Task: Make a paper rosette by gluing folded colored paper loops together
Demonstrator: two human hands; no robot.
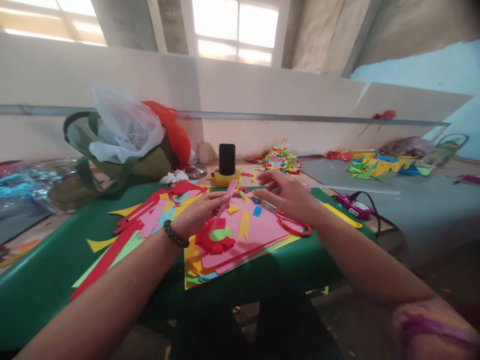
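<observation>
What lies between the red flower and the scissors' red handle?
In the head view, a yellow strip on pink paper lies between flower and handle.

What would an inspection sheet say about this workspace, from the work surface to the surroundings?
Surface: green cover, coloured sheets on top.
Things: pink strip; red-and-green paper shape; red-handled scissors, partly hidden by the right hand.
Clutter: paper strips; stuffed bag; black phone-like device, upright on a yellow base.
Hands: left hand holds the pink strip; right hand's fingers apart, nothing clearly seen in its grasp.
Cables: black cable by the purple device; far end unclear.
Surroundings: windows, pale partition.
</observation>
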